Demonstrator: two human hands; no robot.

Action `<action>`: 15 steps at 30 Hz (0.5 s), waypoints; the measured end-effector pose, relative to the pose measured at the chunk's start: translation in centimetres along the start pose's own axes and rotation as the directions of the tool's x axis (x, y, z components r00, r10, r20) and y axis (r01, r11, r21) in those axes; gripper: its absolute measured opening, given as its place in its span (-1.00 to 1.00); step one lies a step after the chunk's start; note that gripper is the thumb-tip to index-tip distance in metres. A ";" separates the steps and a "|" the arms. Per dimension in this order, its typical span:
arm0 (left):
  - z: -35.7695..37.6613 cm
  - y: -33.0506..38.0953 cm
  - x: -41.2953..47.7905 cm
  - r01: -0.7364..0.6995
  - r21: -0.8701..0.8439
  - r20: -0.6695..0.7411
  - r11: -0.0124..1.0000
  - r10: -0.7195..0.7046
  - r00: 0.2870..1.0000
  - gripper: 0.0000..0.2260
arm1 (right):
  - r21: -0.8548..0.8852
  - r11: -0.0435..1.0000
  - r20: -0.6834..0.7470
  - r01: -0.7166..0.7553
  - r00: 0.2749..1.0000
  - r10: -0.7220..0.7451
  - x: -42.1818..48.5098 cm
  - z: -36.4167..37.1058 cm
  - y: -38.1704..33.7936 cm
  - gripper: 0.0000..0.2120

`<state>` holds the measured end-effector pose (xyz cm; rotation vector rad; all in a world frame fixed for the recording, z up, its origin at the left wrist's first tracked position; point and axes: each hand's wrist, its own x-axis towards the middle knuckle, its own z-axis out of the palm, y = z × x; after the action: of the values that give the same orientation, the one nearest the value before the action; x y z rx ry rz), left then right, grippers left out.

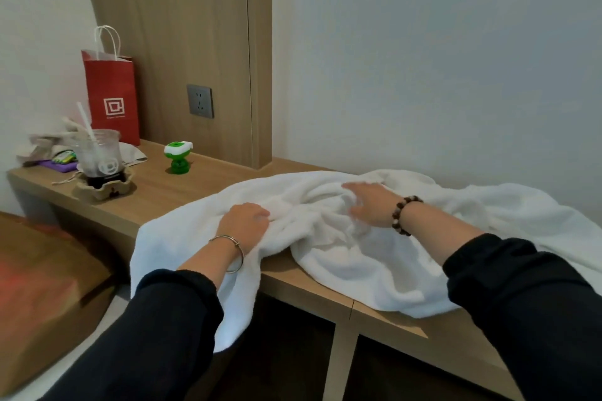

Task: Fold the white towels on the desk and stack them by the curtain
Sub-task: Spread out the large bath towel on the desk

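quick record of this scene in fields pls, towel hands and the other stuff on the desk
towel: white towel crumpled on the wooden desk, unfolded, left end hanging over the front edge
left: left hand grips a bunch of towel
right: right hand rests on towel, fingers extended, blurred
desk far left: red paper bag, plastic cup with straw, green-and-white gadget
wall: power socket
curtain: not in view

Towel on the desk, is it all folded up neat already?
No, the white towel lies crumpled across the desk, with one end hanging over the front edge.
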<state>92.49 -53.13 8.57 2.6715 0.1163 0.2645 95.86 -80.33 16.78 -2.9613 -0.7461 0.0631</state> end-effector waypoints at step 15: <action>0.2 -3.0 0.0 -0.185 0.174 -0.103 0.967 0.204 0.973 -0.69 | 0.589 0.806 -0.068 -0.056 0.991 0.119 9.7 -0.9 -4.1 -0.66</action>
<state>92.45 -50.54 7.09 2.8323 -0.0926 0.4993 102.48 -72.19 17.91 -2.3769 -0.4618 0.1225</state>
